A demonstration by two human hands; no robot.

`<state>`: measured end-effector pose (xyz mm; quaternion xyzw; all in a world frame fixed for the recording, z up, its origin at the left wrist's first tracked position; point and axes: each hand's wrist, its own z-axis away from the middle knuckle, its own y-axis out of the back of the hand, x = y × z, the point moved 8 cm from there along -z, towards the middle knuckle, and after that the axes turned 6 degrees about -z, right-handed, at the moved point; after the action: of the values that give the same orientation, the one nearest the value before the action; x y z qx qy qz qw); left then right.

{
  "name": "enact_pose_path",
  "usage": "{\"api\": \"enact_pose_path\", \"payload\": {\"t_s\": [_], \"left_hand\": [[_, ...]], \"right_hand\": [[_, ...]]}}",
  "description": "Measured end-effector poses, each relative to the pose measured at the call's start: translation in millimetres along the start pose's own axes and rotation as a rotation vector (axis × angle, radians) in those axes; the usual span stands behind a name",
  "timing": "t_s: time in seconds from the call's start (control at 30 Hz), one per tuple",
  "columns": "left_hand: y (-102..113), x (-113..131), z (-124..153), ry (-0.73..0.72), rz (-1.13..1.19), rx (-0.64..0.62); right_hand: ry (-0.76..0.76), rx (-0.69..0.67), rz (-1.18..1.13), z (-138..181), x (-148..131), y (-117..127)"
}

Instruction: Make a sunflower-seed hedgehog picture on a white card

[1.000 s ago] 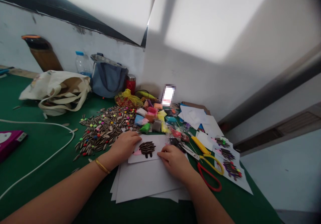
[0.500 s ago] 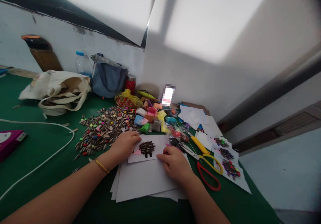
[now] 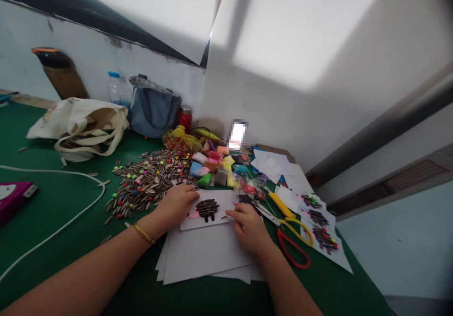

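At lower centre of the frame, a small white card (image 3: 208,210) bearing a dark seed-covered figure lies on a stack of white paper (image 3: 205,254). The left hand (image 3: 176,205) rests flat on the card's left edge, fingers loosely curled, gripping nothing. The right hand (image 3: 249,226) touches its right edge with fingertips pinched; whether they hold anything cannot be told. A nudge could slide the card or knock seeds loose, and the sunflower seed pile (image 3: 146,181) just left might scatter
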<state>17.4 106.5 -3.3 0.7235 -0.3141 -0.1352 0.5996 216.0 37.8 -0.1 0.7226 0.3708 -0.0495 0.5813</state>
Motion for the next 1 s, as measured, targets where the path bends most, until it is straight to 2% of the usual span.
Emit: {"api": "enact_pose_path", "payload": {"t_s": [0.07,0.23,0.4,0.83,1.0], "left_hand": [[0.6,0.1,0.1,-0.004,0.003,0.011],[-0.7,-0.2,-0.2,-0.004,-0.003,0.019],[-0.5,0.1,-1.0,0.004,-0.001,0.016],[0.5,-1.0,-0.6,0.005,0.003,0.024],[1.0,-1.1,-0.8,0.006,0.006,0.031]], "right_hand": [[0.001,-0.011,0.016,0.1,1.1,0.0],[-0.014,-0.137,0.147,-0.3,-3.5,-7.8],[-0.027,-0.166,0.205,-0.6,-5.4,-8.3],[-0.007,-0.133,0.176,-2.0,-3.5,-7.8],[0.015,-0.099,0.098,-2.1,-3.0,-6.1]]}}
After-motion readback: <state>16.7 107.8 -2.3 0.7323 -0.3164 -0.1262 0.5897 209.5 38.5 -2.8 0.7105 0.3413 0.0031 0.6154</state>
